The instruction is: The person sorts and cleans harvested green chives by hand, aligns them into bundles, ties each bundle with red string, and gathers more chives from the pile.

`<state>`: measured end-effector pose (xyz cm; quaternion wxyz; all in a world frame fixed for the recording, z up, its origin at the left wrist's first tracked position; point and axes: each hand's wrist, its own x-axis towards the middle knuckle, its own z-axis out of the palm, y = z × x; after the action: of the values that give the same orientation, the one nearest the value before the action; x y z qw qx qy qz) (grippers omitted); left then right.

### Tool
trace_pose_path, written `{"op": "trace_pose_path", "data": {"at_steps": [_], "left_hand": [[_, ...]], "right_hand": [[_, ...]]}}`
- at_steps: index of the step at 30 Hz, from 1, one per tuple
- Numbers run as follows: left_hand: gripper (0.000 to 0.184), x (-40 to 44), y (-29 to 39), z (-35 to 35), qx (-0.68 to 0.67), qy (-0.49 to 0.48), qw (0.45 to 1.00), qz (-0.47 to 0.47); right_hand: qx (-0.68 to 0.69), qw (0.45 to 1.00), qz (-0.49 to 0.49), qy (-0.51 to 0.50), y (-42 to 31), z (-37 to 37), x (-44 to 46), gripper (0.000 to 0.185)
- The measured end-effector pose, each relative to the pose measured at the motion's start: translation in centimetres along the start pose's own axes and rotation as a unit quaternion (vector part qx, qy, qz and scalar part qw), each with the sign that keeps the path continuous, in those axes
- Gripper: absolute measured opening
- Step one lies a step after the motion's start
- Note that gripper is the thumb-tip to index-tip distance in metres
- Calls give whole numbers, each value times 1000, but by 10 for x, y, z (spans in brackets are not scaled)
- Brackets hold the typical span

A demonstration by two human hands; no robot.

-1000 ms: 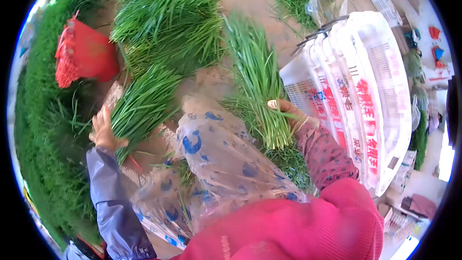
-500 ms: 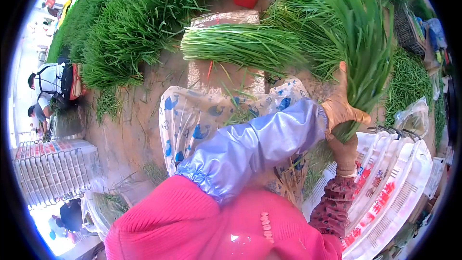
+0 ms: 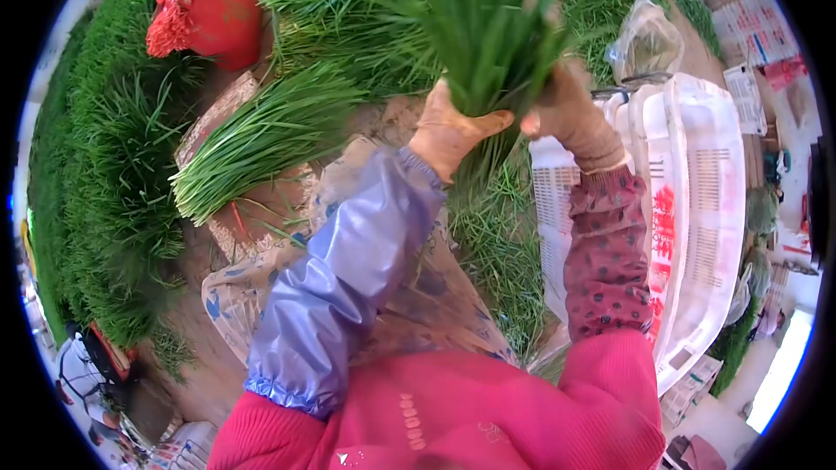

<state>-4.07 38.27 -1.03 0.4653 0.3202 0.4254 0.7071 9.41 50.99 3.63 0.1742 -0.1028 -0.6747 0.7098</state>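
Note:
A bunch of green chives is upright between my two hands, its leaves pointing away from me and blurred by motion. My left hand, below a shiny purple sleeve cover, is closed round the bunch's left side with the thumb across the stems. My right hand, below a dark red dotted sleeve cover, presses in from the right with curled fingers, partly hidden by leaves. To the left, a neat bundle of chives lies across a patterned board.
More loose chives are heaped ahead, with standing chives at far left. A red container stands beyond the board. Nested white plastic crates are close to my right arm. A clear plastic bag lies beyond them.
My view has turned to the right. The bunch has come round in front of me, and my right hand has risen from beneath it to its right side.

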Motion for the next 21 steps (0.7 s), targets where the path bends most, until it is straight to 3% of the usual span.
{"op": "trace_pose_path", "data": {"at_steps": [1,3,5,6,7,8,9,11,13,15,16,19,21], "left_hand": [[71,11,-10,7,68,-36,995,66],[66,33,-63,0,-26,-36,998,-54],[59,46,-91,-7,-50,-32,989,-132],[55,48,-91,-10,-27,-39,987,-152],[45,51,-102,-15,-285,-5,934,-214],[40,52,-120,-21,-301,27,933,-198],[37,51,-141,-27,-278,56,944,-169],[35,48,-198,-43,-215,96,967,-102],[40,44,-254,-66,-175,113,977,-54],[39,48,-243,-72,-423,140,873,-200],[39,46,-224,-64,-422,226,842,-250],[35,21,-289,-115,-543,28,811,-216],[45,18,-316,-125,-270,41,944,-185]], "right_hand": [[5,1000,7,5,-8,9,4,76],[-123,981,67,134,-17,20,8,74],[-166,964,103,179,52,1,6,66],[-293,931,8,217,86,-7,3,61],[-348,909,-40,225,104,-10,8,60],[-403,880,-85,238,122,-12,13,58],[-395,887,-79,225,130,-6,10,61],[-257,946,49,192,152,-4,4,68],[-265,944,57,187,186,-5,3,70],[-247,951,57,179,215,-3,4,70],[-227,957,60,170,222,-2,7,70],[-270,943,114,157,228,0,9,74],[-211,949,179,150,227,2,7,67]]}}
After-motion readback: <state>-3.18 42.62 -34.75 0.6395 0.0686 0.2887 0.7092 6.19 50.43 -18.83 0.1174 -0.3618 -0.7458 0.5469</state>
